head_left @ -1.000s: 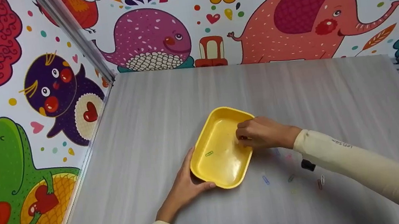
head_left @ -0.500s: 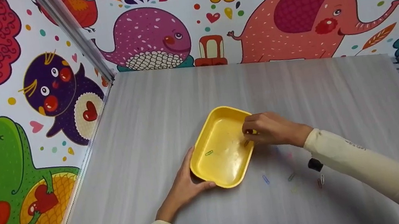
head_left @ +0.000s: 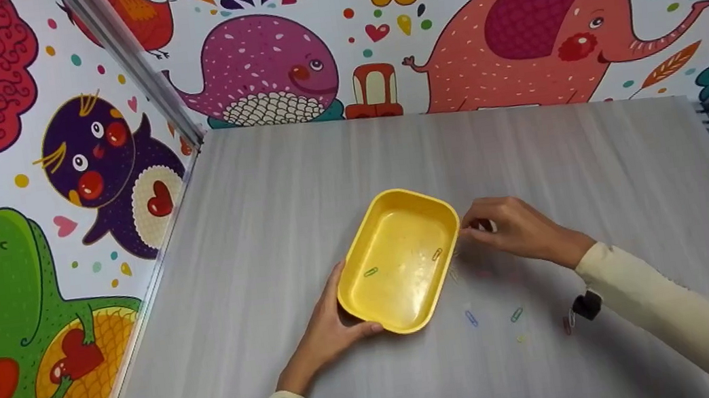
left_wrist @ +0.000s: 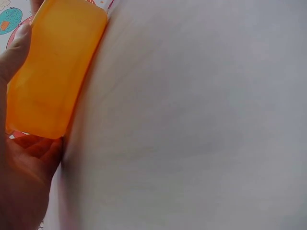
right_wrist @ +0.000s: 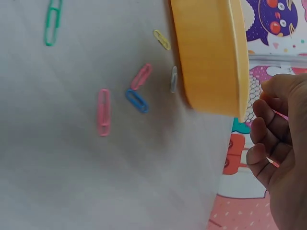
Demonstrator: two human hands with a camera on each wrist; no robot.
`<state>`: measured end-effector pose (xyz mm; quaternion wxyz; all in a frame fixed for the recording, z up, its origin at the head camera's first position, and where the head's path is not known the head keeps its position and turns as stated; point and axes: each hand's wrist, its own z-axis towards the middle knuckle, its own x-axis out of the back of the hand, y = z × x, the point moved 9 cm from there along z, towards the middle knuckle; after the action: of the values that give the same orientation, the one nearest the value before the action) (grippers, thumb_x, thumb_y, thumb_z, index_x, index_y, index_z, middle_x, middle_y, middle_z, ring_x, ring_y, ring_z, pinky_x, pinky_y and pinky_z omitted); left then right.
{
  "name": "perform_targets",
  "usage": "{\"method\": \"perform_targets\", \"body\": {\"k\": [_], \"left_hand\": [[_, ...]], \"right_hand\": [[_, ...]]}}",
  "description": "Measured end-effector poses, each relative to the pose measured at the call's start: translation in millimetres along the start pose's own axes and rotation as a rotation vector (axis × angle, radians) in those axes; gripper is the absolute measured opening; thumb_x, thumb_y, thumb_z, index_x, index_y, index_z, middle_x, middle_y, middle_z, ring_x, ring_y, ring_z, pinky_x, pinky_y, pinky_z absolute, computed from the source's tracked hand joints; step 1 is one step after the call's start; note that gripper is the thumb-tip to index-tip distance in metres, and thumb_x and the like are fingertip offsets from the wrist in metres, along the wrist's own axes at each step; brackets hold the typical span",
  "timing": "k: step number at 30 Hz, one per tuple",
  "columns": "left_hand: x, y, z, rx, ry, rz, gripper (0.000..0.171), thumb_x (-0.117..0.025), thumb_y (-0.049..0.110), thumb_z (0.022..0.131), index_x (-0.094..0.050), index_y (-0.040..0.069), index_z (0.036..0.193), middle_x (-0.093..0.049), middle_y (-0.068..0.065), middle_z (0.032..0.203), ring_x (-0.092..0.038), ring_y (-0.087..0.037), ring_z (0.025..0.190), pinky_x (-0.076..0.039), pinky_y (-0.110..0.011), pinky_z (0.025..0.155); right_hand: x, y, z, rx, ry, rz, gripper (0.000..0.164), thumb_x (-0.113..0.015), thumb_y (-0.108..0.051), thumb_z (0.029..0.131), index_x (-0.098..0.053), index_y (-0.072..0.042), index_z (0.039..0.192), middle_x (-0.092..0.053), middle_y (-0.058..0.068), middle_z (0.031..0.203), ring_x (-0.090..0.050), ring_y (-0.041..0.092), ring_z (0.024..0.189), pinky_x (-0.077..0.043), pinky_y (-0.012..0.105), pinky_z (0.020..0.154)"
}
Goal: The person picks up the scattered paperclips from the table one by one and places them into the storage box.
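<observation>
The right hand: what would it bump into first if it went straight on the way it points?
Probably the tray, at its rim; height is unclear, so the hand might pass over it.

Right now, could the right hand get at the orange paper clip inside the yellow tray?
Probably yes. The yellow tray is open on top, nothing seems to cover the orange paper clip, and the right hand is close beside the tray's right rim. It would likely have to reach over that rim.
</observation>
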<state>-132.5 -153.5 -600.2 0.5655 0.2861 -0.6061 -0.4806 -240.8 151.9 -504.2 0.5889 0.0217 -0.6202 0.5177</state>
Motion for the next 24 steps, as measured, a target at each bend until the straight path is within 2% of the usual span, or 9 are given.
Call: {"method": "perform_targets", "body": {"k": [10, 18, 24], "left_hand": [[-1.0, -1.5, 1.0, 0.059, -0.022, -0.047, 0.13, -0.099, 0.041, 0.083, -0.016, 0.007, 0.177, -0.029, -0.01, 0.18, -0.033, -0.029, 0.163, -0.025, -0.06, 0.13], [-1.4, -2.0, 0.4, 0.07, -0.021, -0.045, 0.131, -0.1, 0.041, 0.082, -0.016, 0.008, 0.177, -0.028, -0.008, 0.18, -0.033, -0.027, 0.163, -0.024, -0.06, 0.13], [-1.3, -2.5, 0.4, 0.079, -0.022, -0.044, 0.132, -0.1, 0.042, 0.082, -0.015, 0.009, 0.177, -0.027, -0.009, 0.181, -0.032, -0.028, 0.163, -0.023, -0.059, 0.131]], "right_hand": [[-12, 24, -33, -0.066, 0.066, 0.025, 0.011, -0.085, -0.001, 0.095, -0.083, -0.008, 0.104, -0.073, -0.009, 0.091, -0.061, 0.007, 0.078, -0.055, 0.025, 0.07], [-22, 41, -53, -0.16, 0.074, 0.055, 0.014, -0.086, -0.003, 0.096, -0.084, -0.013, 0.104, -0.069, -0.014, 0.09, -0.061, 0.009, 0.078, -0.054, 0.024, 0.071], [-25, 45, -63, -0.159, 0.108, 0.068, 0.016, -0.086, 0.0, 0.094, -0.084, -0.012, 0.105, -0.071, -0.012, 0.093, -0.061, 0.009, 0.079, -0.055, 0.022, 0.072]]}}
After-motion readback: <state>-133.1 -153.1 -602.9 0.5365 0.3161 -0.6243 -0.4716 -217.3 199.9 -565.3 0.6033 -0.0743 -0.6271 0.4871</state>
